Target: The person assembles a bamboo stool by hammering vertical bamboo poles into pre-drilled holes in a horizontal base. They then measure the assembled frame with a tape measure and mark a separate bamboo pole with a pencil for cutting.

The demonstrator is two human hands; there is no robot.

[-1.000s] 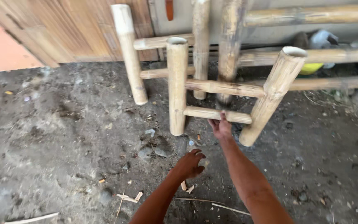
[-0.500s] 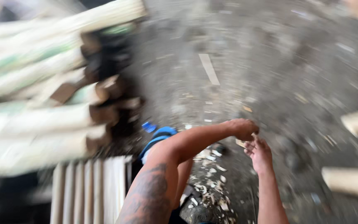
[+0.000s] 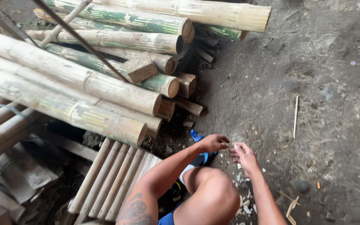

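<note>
I am crouched over dirt ground, my knee low in the view. My left hand and my right hand meet just above the ground, fingertips almost touching. The left fingers are curled around a small pale piece held between the two hands. It is too small to tell what it is. The right hand's fingers are loosely bent beside that piece, and I cannot see whether they grip it. Pale wood chips lie on the ground under my right forearm.
A pile of long bamboo poles fills the upper left, its cut ends facing me, with wooden blocks among them. A slatted bamboo panel lies at lower left. A blue sandal is by my foot. A thin stick lies to the right.
The view has swung from an upright bamboo frame to the pile of poles. My hands, apart one second ago, have come together over the ground.
</note>
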